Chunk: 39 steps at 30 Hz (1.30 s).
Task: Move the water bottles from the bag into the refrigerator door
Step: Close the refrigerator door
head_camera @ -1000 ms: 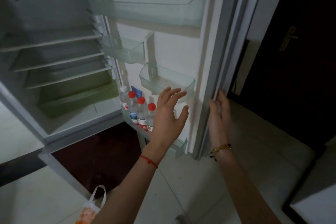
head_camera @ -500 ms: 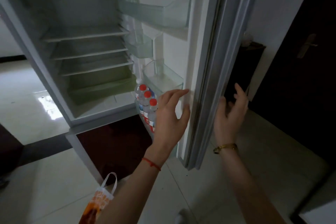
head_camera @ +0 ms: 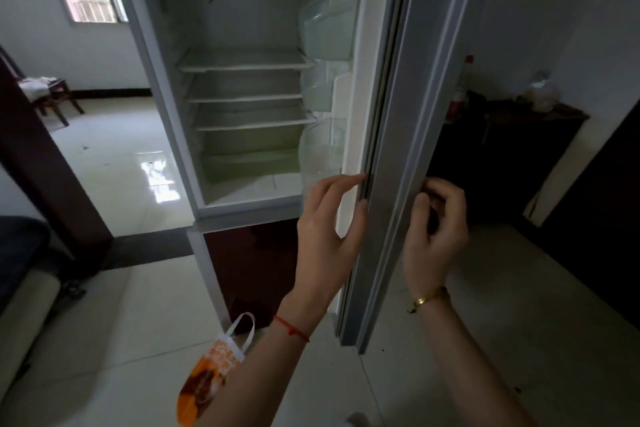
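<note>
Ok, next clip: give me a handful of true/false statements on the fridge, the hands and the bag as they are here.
1. The refrigerator door is fully shut. False: it stands partly open.
2. The left hand is on the door's inner side, the right hand on its outer side. True.
3. The orange bag sits on a fridge shelf. False: it is low by the left forearm.
4. The interior shelves look bare. True.

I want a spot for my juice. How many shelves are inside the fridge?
3, stacked one above another: the top shelf, the middle shelf and the bottom shelf, just above the green drawer. The inside is in full view, so none seems hidden.
</note>
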Available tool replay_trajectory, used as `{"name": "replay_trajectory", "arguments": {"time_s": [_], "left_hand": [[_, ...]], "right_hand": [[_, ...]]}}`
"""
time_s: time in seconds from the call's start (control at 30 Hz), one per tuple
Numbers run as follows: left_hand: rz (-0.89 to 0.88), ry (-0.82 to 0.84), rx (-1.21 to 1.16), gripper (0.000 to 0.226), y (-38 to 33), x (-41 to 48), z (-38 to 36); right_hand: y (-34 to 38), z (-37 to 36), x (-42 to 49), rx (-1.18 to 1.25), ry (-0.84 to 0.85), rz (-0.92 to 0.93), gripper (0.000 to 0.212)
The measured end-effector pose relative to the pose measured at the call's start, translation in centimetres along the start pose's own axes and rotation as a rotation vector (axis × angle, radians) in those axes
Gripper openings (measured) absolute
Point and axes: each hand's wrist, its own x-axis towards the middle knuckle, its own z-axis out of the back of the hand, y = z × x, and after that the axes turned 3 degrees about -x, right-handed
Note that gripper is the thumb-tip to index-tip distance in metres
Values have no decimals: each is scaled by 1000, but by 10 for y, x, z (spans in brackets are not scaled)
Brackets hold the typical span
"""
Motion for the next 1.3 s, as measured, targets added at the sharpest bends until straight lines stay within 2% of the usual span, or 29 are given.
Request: {"name": "replay_trajectory", "arguments": {"time_s": [0.2,0.47,0.7,0.87,1.03,1.3], "left_hand": [[34,-88,42,31,13,1,33],[93,-170,95,37,39,9,80],[149,-205,138,48,59,25,114],[175,-195,166,58,85,41,144],[196,-182,167,55,114,57,174],[196,-256,199,38,170,94,216]], "right_hand": [[21,-39,-15,65,166,171,41],[37,-91,-20,31,335,358,57],[41,-144,-22,63,524,385,57],[40,-186,-22,32,609,472,58],[38,-233,-28,5,637,548,55],[43,-318,-34,-3,637,625,53]]}}
